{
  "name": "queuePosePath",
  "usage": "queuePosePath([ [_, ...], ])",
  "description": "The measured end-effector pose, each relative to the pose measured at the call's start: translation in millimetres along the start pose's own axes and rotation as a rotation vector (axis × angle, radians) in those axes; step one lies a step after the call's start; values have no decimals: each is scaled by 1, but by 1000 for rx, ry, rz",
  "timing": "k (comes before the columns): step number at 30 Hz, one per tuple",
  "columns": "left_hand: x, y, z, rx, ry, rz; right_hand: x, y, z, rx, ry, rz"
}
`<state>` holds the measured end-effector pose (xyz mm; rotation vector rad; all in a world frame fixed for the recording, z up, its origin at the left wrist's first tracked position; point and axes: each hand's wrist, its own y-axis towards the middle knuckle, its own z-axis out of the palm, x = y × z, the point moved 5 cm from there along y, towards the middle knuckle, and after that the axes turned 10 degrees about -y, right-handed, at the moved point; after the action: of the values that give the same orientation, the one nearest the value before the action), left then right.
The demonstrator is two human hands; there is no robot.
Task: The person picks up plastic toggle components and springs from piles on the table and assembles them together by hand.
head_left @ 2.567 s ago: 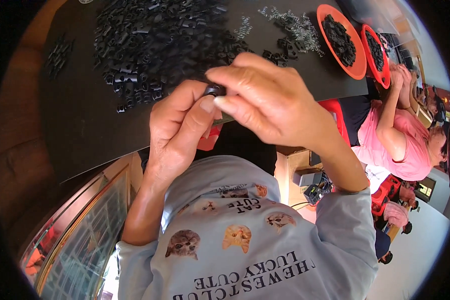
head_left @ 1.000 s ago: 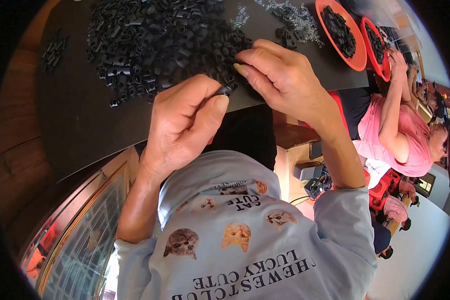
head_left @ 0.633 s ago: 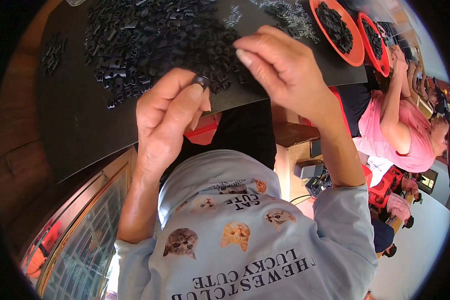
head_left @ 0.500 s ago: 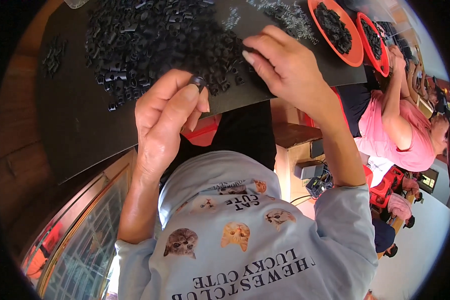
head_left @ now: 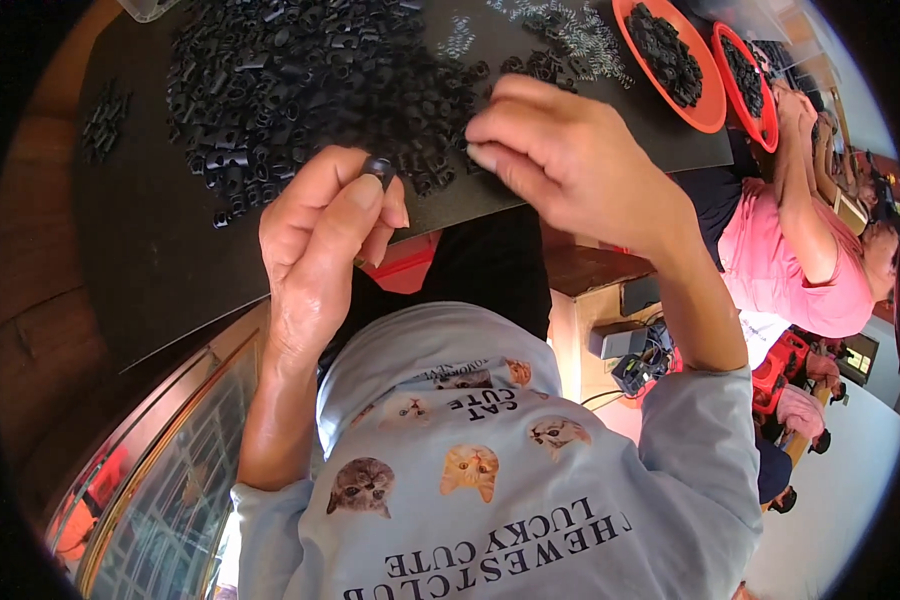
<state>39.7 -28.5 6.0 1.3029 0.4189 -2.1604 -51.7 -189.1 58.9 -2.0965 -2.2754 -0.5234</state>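
Note:
My left hand (head_left: 315,225) is closed, pinching a small black tubular plastic part (head_left: 378,169) between thumb and forefinger at the table's near edge. To its right, my right hand (head_left: 585,160) has thumb and fingertips drawn together over the table; whatever they hold, if anything, is too small and dark to make out. Beyond both hands spreads a large heap of similar short black tubes (head_left: 280,85). Loose metal coil springs (head_left: 595,45) lie past my right hand, with a smaller cluster of springs (head_left: 457,38) nearer the heap.
An orange bowl (head_left: 711,116) and a red bowl (head_left: 771,138), both holding black parts, stand at the right. Some slim black pieces (head_left: 105,122) lie apart on the dark table (head_left: 140,230). At the right sits a co-worker in a pink shirt (head_left: 795,240).
My right hand has come nearer to me and slightly left, its fingertips now lower and closer to my left hand. The left hand has shifted slightly left, still gripping the black part.

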Motion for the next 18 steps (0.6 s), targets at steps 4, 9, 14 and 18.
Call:
queuePosePath([
  [4, 0, 0, 1, 22, -9, 14, 14, -8, 8, 41, -198, -49],
  [9, 0, -1, 1, 33, 13, 14, 19, -6, 13, -16, -244, -108],
  [14, 3, -2, 1, 33, 20, 24, 12, -5, 13, -40, -231, -58],
  [18, 1, -1, 4, 55, 40, 26, 8, -3, 8, -77, -25, 27],
])
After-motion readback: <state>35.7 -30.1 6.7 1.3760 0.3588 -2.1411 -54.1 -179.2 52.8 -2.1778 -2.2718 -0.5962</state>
